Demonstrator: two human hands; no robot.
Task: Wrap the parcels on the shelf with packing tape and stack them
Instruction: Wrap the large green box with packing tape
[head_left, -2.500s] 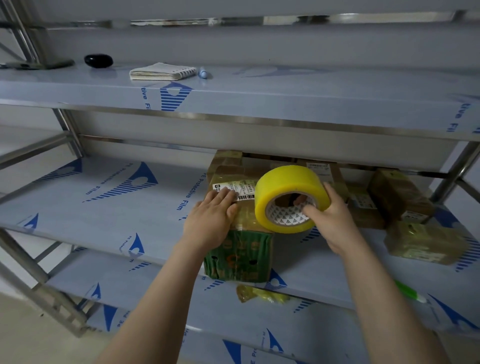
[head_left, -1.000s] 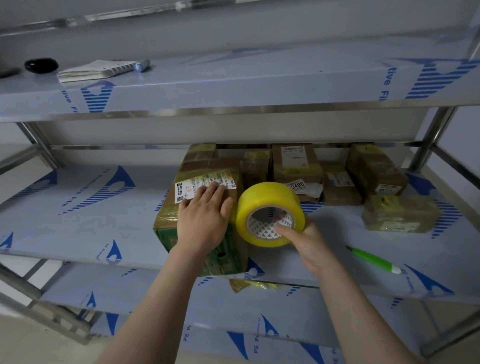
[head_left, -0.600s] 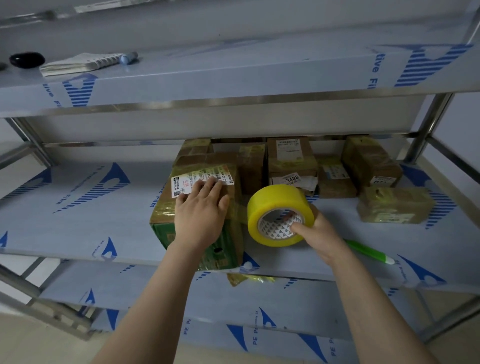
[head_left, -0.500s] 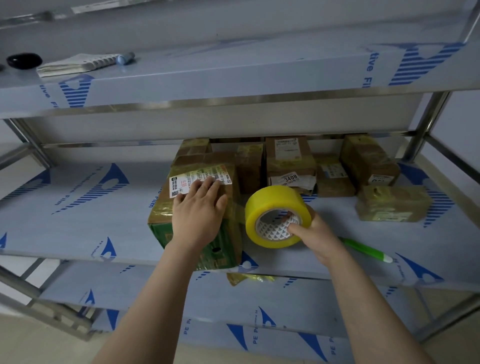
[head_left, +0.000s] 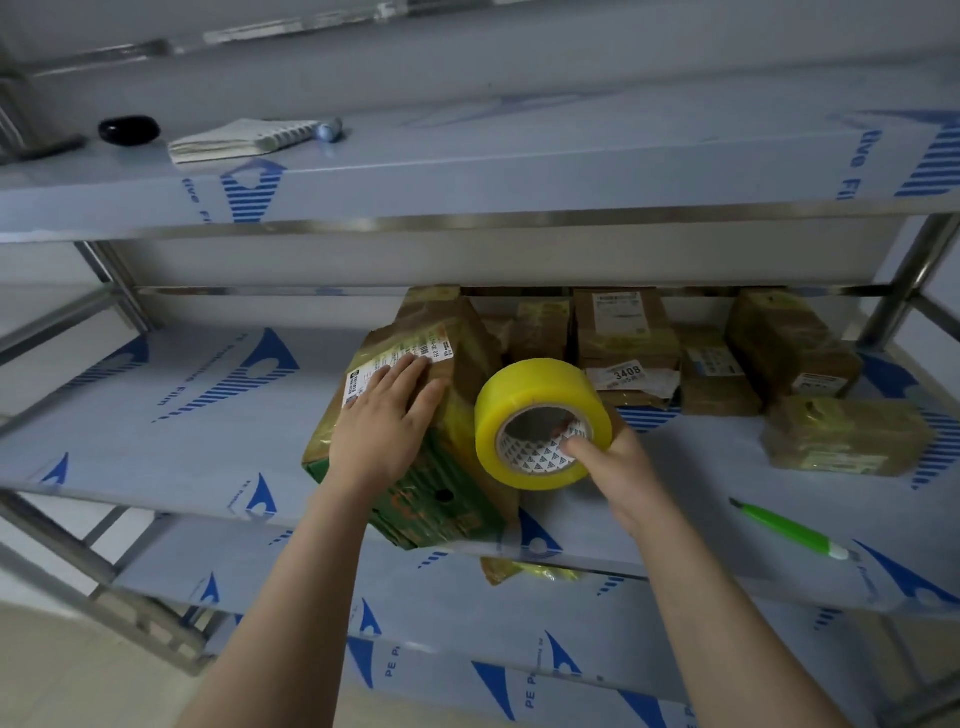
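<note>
My left hand (head_left: 384, 421) lies flat on the green-sided parcel (head_left: 431, 499) at the middle shelf's (head_left: 182, 415) front edge, and my right hand (head_left: 618, 467) grips the yellow tape roll (head_left: 530, 400) just right of that parcel, thumb hooked in its core. Behind and right of the parcel crowd more taped brown parcels (head_left: 623, 332). A green pen-like tool (head_left: 789, 530) lies farther right, and a notebook (head_left: 239, 140) sits above on the upper shelf (head_left: 519, 171).
</note>
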